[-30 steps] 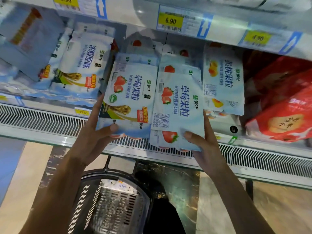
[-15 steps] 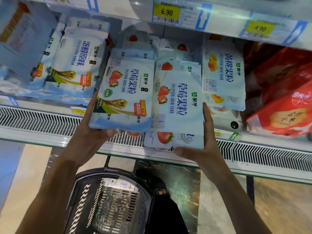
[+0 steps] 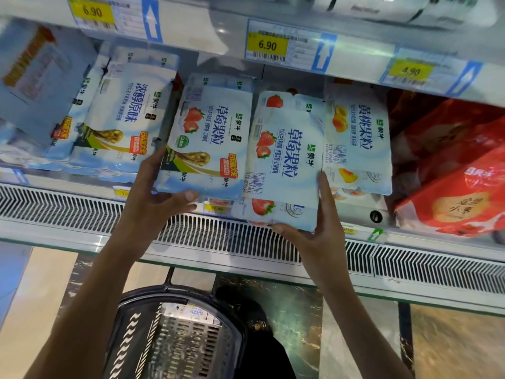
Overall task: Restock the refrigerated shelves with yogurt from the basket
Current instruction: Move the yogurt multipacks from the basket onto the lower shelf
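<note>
Two strawberry packs are up in place but not yet let go. The left grip [image 3: 153, 206] clasps the left pack [image 3: 210, 138] at its lower left corner, thumb on the front and fingers behind. The right grip [image 3: 319, 236] grasps the right pack [image 3: 284, 162], thumb under its bottom edge and fingers up its right side. Both packs stand side by side just above the grille [image 3: 82, 209], their lower edges hanging out over it, leaning back on stocked packs [image 3: 218, 80]. Above the grille to the left sit plain packs [image 3: 131, 113], and to the right peach packs [image 3: 358, 138] and red bags [image 3: 459, 181], so the row looks fairly full. Below the grille stands the basket [image 3: 175, 292]. A labelled item shows inside, so I judge more remains: seat these two, release, fetch the rest.
</note>
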